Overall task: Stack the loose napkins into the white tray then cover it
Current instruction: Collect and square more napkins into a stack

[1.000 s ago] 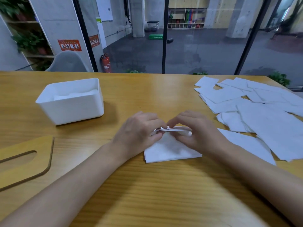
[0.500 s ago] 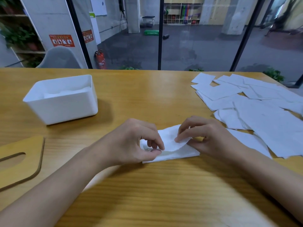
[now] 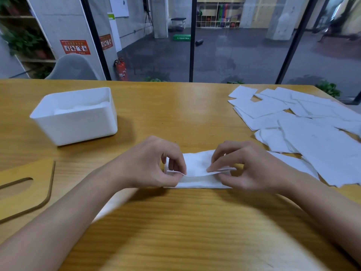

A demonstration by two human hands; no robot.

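The fingers (image 3: 180,161) of the left hand (image 3: 150,163) were curled in, forefinger and thumb pinching the left end of a folded napkin's (image 3: 197,165) upper flap. The right hand (image 3: 252,167) pinched the flap's other end in the same way, its remaining fingers loosely bent above the paper. The napkin lay between the two hands, its lower layer flat on the surface (image 3: 195,114) and its upper layer lifted slightly along the near edge. It was soft, white, faintly embossed paper forming a long rectangle. Bare wood with a straight yellow grain lay open in front of the napkin and down to the bottom of the view. More bare wood ran behind it to the far edge. Just right of the right hand began the loose napkins (image 3: 312,137), thin white overlapping sheets fanned towards the far right corner and cut by the frame. Well to the left of the hands, towards the back, stood the white tray (image 3: 78,126), a smooth, round-cornered plastic box with stacked napkins (image 3: 82,107) showing below its rim. Nearer, at the left margin, lay the wooden lid (image 3: 39,173), flat with rounded corners and a long slot. Beyond the far edge were a grey chair (image 3: 76,67), a red fire extinguisher (image 3: 121,70) and a black-framed glass wall (image 3: 234,55).
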